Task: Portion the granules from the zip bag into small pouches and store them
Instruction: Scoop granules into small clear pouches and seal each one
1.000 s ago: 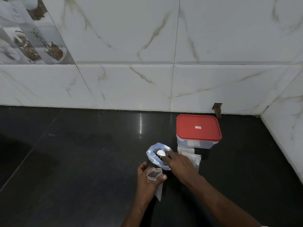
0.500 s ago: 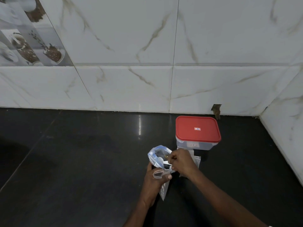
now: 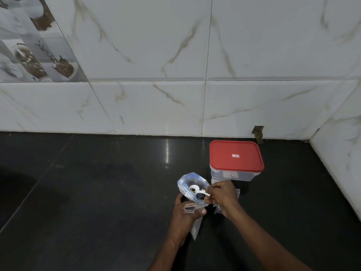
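Observation:
A clear zip bag (image 3: pixel 187 182) with a blue zip strip stands open on the black counter (image 3: pixel 97 192), dark granules inside. My right hand (image 3: pixel 222 196) pinches the handle of a small white spoon (image 3: pixel 196 189), whose bowl holds a few dark granules over the bag's mouth. My left hand (image 3: pixel 185 212) grips a small clear pouch (image 3: pixel 192 216) with its mouth held open just below the spoon. The pouch's lower end hangs down past my wrist.
A clear plastic box with a red lid (image 3: pixel 235 157) stands behind my right hand, near the tiled wall (image 3: pixel 175 85). More clear pouches (image 3: pixel 215 179) lie in front of the box, partly hidden by my right hand. A side wall (image 3: pixel 341 143) closes the right.
My right hand has lifted the spoon with granules out of the zip bag. My left hand has brought the small pouch up closer to the bag and spoon.

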### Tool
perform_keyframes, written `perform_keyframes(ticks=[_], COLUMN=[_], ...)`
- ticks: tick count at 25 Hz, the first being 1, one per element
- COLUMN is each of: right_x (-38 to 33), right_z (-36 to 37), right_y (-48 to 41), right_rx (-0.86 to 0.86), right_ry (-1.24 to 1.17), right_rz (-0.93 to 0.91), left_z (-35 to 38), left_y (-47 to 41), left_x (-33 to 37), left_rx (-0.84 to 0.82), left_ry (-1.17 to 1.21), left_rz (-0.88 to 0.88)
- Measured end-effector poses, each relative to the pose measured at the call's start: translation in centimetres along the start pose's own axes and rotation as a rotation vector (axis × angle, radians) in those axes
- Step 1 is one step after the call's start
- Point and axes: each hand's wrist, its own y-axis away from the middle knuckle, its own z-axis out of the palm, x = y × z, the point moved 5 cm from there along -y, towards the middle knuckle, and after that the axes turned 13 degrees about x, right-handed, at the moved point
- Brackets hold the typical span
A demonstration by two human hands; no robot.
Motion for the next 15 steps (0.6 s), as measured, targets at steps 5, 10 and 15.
perform_keyframes(ticks=[5, 10, 15], right_x=[-0.5, -1.3, -1.3], right_z=[-1.4, -2.4, -2.6], right_y=[0.8, 1.3, 1.7], right_rx=[0.052, 0.106, 0.13], right_ry=[0.001, 0.133, 0.122], right_rz=[-0.062, -0.24, -0.231], left_z=[-0.8, -1.2, -1.3], left_y=[0.1, 0.0, 0.2], left_x=[-0.3, -0.6, -0.5], left_rx=[0.048, 0.081, 0.102], left_ry=[-0.091, -0.158, -0.292], left_rz=[-0.044, -0.071, 0.017])
